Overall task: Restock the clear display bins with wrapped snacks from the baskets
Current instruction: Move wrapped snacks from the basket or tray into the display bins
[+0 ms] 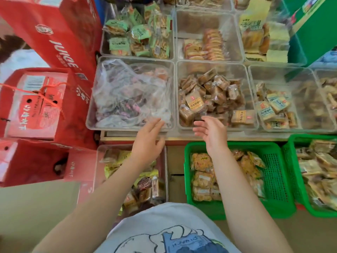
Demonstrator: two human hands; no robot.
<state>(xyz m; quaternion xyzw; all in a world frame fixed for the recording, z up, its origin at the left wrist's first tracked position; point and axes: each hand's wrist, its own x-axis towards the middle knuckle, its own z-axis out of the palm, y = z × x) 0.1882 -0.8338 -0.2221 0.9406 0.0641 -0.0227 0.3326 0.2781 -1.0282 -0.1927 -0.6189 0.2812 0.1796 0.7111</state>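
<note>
Both the left hand (147, 141) and right hand (211, 136) hover empty, fingers apart; wrapped snacks (202, 178) sit in the green basket (273, 181); likely light, crinkly, slippery, crushable; pinch gently by the wrapper edges.

The display bins (217, 127) are clear, smooth plastic. The snacks (209, 92) have glossy film wrappers. A crinkled transparent plastic bag (127, 95) shines. The baskets (273, 172) are green perforated plastic. The red boxes (45, 99) look like glossy cardboard.
</note>
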